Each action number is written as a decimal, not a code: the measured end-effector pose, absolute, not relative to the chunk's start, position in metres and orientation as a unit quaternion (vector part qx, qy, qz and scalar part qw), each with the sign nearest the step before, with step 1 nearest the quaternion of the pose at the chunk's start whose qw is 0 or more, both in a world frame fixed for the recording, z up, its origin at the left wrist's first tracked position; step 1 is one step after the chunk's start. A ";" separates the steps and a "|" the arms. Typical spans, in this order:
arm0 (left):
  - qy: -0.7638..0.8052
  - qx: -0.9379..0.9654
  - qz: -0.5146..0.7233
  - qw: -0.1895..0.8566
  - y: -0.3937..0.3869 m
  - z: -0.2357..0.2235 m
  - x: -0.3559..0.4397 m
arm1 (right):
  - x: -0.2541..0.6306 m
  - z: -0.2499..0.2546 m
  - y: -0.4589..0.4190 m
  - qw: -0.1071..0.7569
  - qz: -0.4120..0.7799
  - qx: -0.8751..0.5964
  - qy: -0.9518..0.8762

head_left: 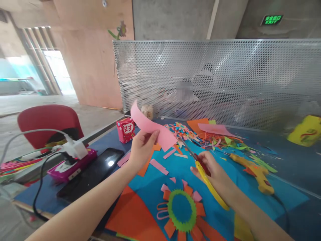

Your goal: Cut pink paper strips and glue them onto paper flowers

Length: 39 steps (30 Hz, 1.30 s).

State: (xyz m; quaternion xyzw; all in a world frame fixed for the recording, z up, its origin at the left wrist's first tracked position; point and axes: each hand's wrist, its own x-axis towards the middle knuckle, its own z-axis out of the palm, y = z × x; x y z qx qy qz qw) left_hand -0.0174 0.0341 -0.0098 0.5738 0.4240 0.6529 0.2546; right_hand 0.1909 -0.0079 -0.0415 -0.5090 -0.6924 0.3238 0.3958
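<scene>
My left hand (143, 144) pinches a long curved pink strip (147, 123), felt or paper, and holds it up over the table. A pair of scissors (212, 187) with yellow handles is in my right hand (213, 165), the blades pointing toward the strip's right end. Whether the blades touch the strip I cannot tell. Below both hands, a green ring (170, 209) with a toothed edge and orange and pink petals lies on a blue sheet (147, 194). Small cut pink strips (159, 166) are scattered between the hands.
At right lies a yellow glue gun (253, 170) with a cord. Colourful scraps (223, 142) are heaped near the perforated metal screen (160, 67). On the left are a phone (92, 174), a purple power strip (72, 167) and a red box (125, 130). An orange sheet (135, 216) lies in front.
</scene>
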 end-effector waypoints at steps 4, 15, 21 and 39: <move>0.406 0.566 0.671 0.257 0.035 -0.011 -0.017 | 0.191 -0.040 -0.011 0.368 0.351 -0.506 -0.697; 0.438 0.578 0.639 0.258 0.032 -0.009 -0.015 | 0.192 -0.034 -0.016 0.353 0.350 -0.513 -0.700; 0.444 0.588 0.628 0.251 0.033 -0.010 -0.015 | 0.190 -0.034 -0.014 0.358 0.343 -0.515 -0.699; 0.452 0.609 0.614 0.217 0.032 -0.011 -0.016 | 0.191 -0.034 -0.015 0.349 0.356 -0.525 -0.690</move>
